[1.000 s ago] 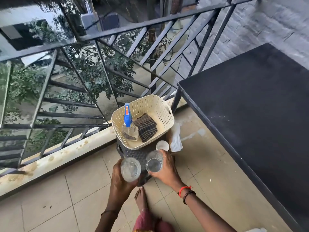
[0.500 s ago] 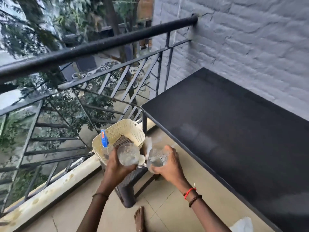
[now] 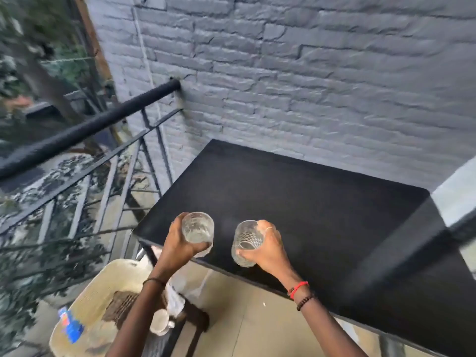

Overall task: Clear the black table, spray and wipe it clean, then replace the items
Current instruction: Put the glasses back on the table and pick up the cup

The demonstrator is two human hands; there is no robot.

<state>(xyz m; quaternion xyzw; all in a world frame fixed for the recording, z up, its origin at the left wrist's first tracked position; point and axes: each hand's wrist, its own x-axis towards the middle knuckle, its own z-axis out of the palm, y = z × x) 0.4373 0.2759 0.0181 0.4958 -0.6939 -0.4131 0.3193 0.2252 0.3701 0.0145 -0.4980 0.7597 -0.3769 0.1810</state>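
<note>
- Left hand (image 3: 177,243) grips a glass (image 3: 197,228); right hand (image 3: 268,247) grips another glass (image 3: 246,242).
- Both are over the table (image 3: 309,202) edge, about six o'clock, perhaps not touching it.

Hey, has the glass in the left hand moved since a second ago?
Yes. The glass rose from beside the basket to over the black table.

I gripped two clear patterned tumblers: left glass (image 3: 197,228) in left hand (image 3: 177,244), right glass (image 3: 246,243) in right hand (image 3: 269,251), side by side, over near edge of matte black tabletop (image 3: 309,197).
</note>
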